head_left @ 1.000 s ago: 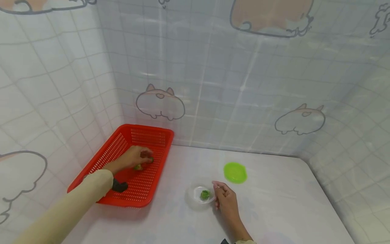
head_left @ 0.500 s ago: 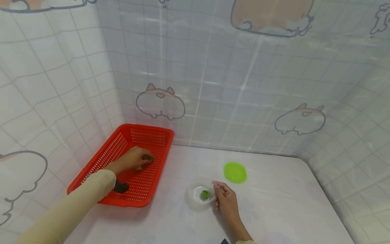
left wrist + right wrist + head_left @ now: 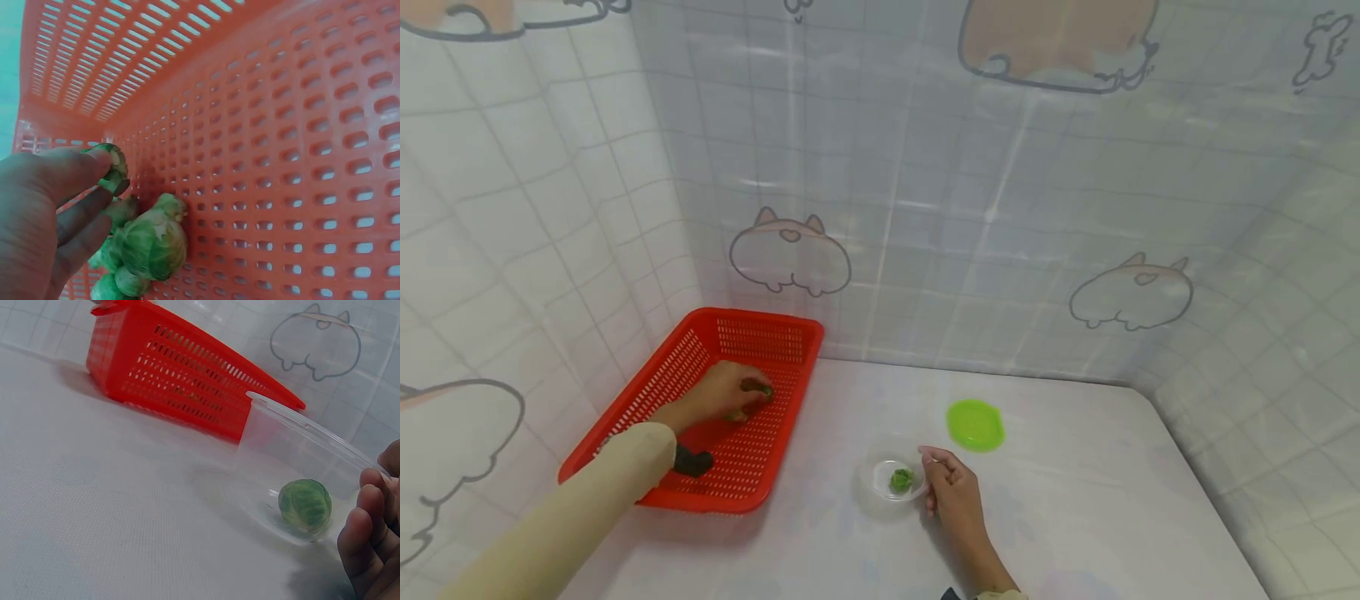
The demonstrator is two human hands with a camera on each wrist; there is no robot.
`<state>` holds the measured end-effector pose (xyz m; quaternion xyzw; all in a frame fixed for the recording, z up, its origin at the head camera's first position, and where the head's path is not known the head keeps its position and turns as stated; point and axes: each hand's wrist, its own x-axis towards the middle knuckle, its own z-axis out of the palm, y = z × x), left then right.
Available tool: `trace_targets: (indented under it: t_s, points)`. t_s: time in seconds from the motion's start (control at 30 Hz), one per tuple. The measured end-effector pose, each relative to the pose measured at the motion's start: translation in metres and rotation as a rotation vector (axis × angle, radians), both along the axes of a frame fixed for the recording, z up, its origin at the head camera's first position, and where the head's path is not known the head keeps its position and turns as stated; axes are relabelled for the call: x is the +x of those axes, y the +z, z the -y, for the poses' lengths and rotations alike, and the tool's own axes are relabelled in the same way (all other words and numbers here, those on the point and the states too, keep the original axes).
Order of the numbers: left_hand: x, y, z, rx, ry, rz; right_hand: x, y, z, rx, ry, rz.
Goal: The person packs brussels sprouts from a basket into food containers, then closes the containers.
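Inside the red basket (image 3: 748, 467), my left hand (image 3: 722, 392) pinches a small Brussels sprout (image 3: 115, 165) between thumb and fingers. Below that hand, several more Brussels sprouts (image 3: 156, 245) lie grouped against the basket, as the left wrist view shows. My right hand (image 3: 958, 500) holds the rim of a clear plastic tub (image 3: 297, 428) standing on the white table. One green Brussels sprout (image 3: 305, 505) rests at the bottom of the tub, which appears small in the head view.
A bright green round lid (image 3: 976, 425) lies flat on the table (image 3: 1075, 492), behind the tub and to its right. Patterned white sheeting (image 3: 925, 250) rises behind the table and on both sides. The basket stands close to the left sheeting.
My left fingers have drawn in around a sprout, staying at nearly the same spot in the basket. The right hand keeps its hold on the tub. The head view has shifted slightly.
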<state>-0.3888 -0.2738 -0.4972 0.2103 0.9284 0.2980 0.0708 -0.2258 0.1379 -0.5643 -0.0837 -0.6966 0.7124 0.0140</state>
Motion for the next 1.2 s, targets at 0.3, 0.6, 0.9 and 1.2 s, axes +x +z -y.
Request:
trace_targets:
  t_s: [0.3,0.6,0.9,1.2]
  points:
    - [0.010,0.014,0.001,0.033,0.000,-0.065,0.001,0.003,0.001,0.005,-0.004,-0.012]
    - [0.022,0.028,0.003,0.146,0.002,-0.078,0.001,0.004,0.001,0.029,-0.004,-0.014]
    - [0.034,0.040,-0.001,0.188,0.019,-0.068,0.001,0.004,0.000,0.017,-0.004,0.003]
    - [0.048,0.055,-0.012,0.252,-0.007,-0.091,0.002,0.008,0.002,0.023,-0.001,0.013]
